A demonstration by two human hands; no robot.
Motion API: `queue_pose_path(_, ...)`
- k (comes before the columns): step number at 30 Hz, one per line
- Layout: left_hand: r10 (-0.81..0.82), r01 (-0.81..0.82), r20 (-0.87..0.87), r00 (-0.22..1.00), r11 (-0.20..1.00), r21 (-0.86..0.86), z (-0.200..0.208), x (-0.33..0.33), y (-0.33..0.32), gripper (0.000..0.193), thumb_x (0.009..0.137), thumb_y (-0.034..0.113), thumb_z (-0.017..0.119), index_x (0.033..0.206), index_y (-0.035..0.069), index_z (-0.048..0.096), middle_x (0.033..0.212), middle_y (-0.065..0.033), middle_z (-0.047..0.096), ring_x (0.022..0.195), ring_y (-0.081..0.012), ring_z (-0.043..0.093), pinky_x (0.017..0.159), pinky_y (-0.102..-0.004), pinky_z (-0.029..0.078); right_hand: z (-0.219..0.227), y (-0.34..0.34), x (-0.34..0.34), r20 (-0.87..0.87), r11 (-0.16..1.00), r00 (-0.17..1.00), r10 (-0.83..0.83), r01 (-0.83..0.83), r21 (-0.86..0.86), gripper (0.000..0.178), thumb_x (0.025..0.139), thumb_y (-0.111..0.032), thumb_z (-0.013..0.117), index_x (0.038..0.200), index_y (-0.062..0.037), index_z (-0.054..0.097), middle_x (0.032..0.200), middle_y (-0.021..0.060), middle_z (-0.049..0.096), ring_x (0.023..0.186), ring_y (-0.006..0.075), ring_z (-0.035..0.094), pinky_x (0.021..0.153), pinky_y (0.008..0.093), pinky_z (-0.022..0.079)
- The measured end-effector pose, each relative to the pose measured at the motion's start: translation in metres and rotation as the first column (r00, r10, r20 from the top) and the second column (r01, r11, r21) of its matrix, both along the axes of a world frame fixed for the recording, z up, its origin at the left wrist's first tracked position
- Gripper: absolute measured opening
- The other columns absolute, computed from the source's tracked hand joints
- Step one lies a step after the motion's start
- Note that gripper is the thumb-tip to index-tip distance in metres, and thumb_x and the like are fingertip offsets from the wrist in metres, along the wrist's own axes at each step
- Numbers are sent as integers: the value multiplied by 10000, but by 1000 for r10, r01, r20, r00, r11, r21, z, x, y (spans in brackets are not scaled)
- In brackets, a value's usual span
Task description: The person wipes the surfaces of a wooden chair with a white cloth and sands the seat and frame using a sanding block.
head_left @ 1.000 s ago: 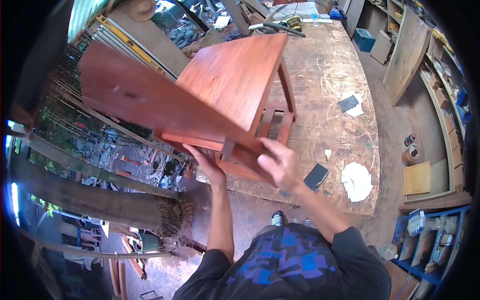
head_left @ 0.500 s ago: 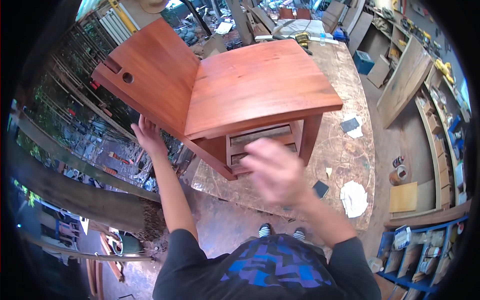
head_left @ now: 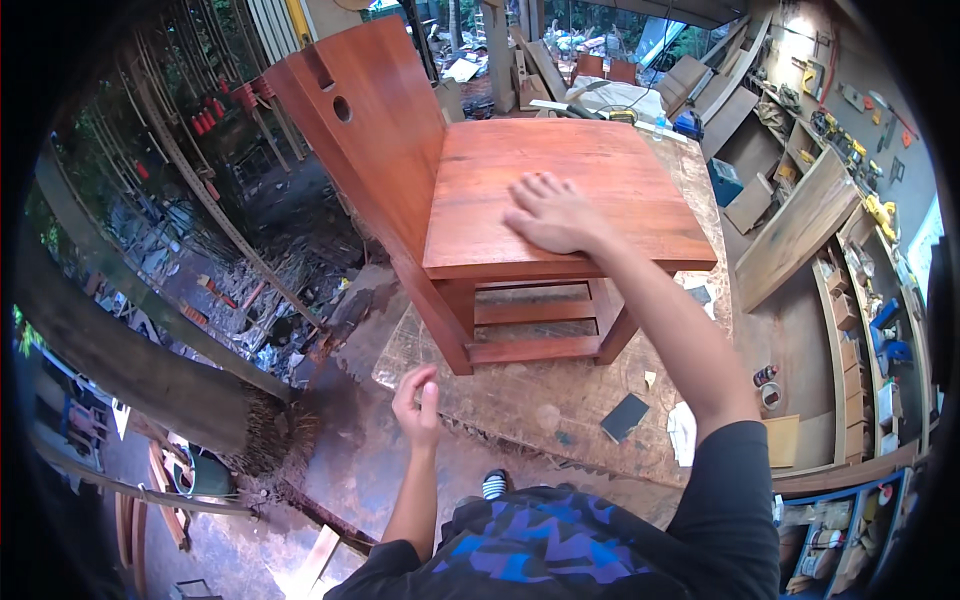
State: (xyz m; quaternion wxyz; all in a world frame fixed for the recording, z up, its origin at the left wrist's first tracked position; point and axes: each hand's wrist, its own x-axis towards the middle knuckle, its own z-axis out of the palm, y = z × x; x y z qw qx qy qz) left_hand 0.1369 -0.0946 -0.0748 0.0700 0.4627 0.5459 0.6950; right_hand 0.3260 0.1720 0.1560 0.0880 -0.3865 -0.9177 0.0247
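Observation:
A reddish-brown wooden chair (head_left: 480,235) stands upright on a worn wooden worktable (head_left: 520,405). Its backrest, with a slot and a round hole near the top, rises on the left, and slats show below the seat. My right hand (head_left: 552,212) lies flat on the seat with its fingers spread. Off the table's near left edge, beside the chair's lower leg, my left hand (head_left: 418,405) hangs in the air with fingers curled loosely and the thumb apart. Nothing shows in it.
A dark sheet (head_left: 625,418), probably sandpaper, and a white cloth (head_left: 683,433) lie on the table's near right. A wooden board (head_left: 800,230) leans at the right before shelves of tools. Blue racks (head_left: 835,530) stand at the lower right, a large log (head_left: 150,385) at the left.
My right hand has gone from in front of the chair onto the seat. My left hand has left the area behind the backrest and come down nearer to me. The view has shifted.

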Motion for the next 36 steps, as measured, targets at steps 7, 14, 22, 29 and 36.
queue_pose_path(7, 0, 21, 133, 991, 988, -154, -40, -32, -12, 250, 939, 185, 660, 1023, -40, 729, 1010, -130, 718, 982, -228, 664, 910, -348, 501, 4, -52, -33, -88, 954, 950, 300, -301, 3, 609, 1073, -461, 296, 1583, -147, 404, 1666, 127, 333, 1554, 371, 244, 1269, 515, 188)
queue_pose_path(14, 44, -44, 11, 999, 998, 35, 32, -90, 28, 363, 1015, 271, 572, 1066, -62, 706, 1039, -134, 708, 977, -230, 656, 893, -353, 511, 20, -55, 100, -442, 766, 883, 159, -393, -509, 230, 957, -260, 718, 1081, -83, 798, 1117, 104, 763, 1064, 194, 708, 933, 365, 555)
queue_pose_path(22, -308, 329, -118, 944, 861, 387, 357, -70, 137, 629, 940, 336, 711, 1432, -19, 543, 1262, -64, 637, 1102, -152, 616, 949, -301, 488, -15, 30, 222, -425, 800, 683, -594, 559, -219, 479, 996, -391, 612, 1242, 10, 699, 1130, 213, 719, 1041, 272, 684, 930, 342, 509)
queue_pose_path(29, -59, 90, -87, 994, 909, 408, 379, -56, 139, 560, 862, 151, 756, 1372, -23, 605, 1104, -54, 686, 983, -139, 649, 906, -295, 508, -39, 30, 255, -554, 870, 689, -467, 245, -429, 590, 995, -485, 611, 1126, 78, 730, 968, 120, 759, 858, 187, 695, 798, 338, 527)
queue_pose_path(36, -25, 84, -120, 992, 852, 516, 355, -12, 4, 657, 852, 127, 724, 1448, -45, 508, 1182, -101, 670, 1086, -185, 632, 999, -313, 468, -73, -75, 270, -807, 916, 451, -381, 70, -394, 424, 1060, -331, 556, 1136, 59, 702, 988, 52, 694, 915, 104, 596, 820, 291, 472)
